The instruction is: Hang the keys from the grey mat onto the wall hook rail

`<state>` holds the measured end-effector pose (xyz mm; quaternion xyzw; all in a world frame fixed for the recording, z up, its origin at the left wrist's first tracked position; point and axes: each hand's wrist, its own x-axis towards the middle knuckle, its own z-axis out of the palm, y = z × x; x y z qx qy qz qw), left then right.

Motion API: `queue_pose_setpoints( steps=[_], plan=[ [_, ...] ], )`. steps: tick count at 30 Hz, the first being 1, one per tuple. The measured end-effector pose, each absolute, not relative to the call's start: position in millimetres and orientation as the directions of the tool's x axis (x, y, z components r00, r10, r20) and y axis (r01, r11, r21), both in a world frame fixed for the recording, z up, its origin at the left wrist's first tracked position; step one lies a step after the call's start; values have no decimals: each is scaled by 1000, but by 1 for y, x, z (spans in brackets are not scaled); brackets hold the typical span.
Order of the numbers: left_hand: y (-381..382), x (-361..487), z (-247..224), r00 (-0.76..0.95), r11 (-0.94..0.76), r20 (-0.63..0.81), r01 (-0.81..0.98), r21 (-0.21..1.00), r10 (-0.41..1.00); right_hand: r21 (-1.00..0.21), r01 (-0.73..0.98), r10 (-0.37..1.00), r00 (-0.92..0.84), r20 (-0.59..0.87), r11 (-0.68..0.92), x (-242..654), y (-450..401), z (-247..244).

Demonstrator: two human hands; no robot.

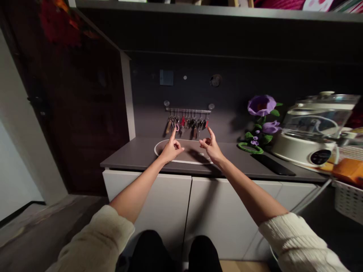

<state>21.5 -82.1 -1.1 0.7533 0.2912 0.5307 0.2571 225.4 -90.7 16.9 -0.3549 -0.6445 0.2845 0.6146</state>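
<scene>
Two hands: both raised over the counter [136,153], reaching toward the key rack [188,110] on the far wall.
Left hand [171,148]: index finger stretched up, its tip at or just below the pink carabiner [177,127]; other fingers curled in; grips nothing.
Right hand [211,145]: index finger stretched up toward the right end of the row of keys [188,124]; thumb out, other fingers loosely bent; grips nothing. Touching a key or not: cannot tell.
Keys: hang in a bunched row from hooks under the rack, on the dark wall, above the counter's far edge.
Oval mat [185,152]: lies flat on the counter below the keys, white rim, under both hands.
Crocheted purple flowers [261,105]: stand right of the keys, against the wall.
Black flat device [272,165]: lies on the counter, right of the mat.
White cooker [307,138]: far right, glass lid.
Cabinet doors [172,204]: white, below the counter.
Sleeves: cream knit, pushed up on both forearms.
</scene>
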Motion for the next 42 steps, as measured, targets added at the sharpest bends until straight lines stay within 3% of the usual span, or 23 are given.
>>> queue_pose_setpoints(
  steps=[4,9,21,25,30,35,38,42],
  plan=[
    [-92,12,-11,308,-699,641,138,701,703,-704,226,739,-166,653,673,217,-108,-2],
    [-94,8,-19,335,-676,618,88,732,712,-649,303,715,-240,657,698,213,-118,-9],
    [-100,10,-17,350,-546,526,-48,836,775,-700,295,760,-222,611,650,212,-119,-9],
    [-84,10,-12,280,-518,504,-26,855,817,-719,318,786,-224,576,618,221,-103,-2],
    [-30,1,7,41,-502,506,219,837,861,-798,383,862,8,507,466,251,-53,18],
    [31,-6,30,-84,-402,486,448,798,870,-872,398,888,231,398,287,281,10,38],
    [64,-2,39,-113,-377,459,417,827,881,-910,329,889,292,353,253,288,42,44],
    [100,11,42,-118,-377,410,230,897,904,-943,192,890,321,322,272,282,67,49]
  ],
)
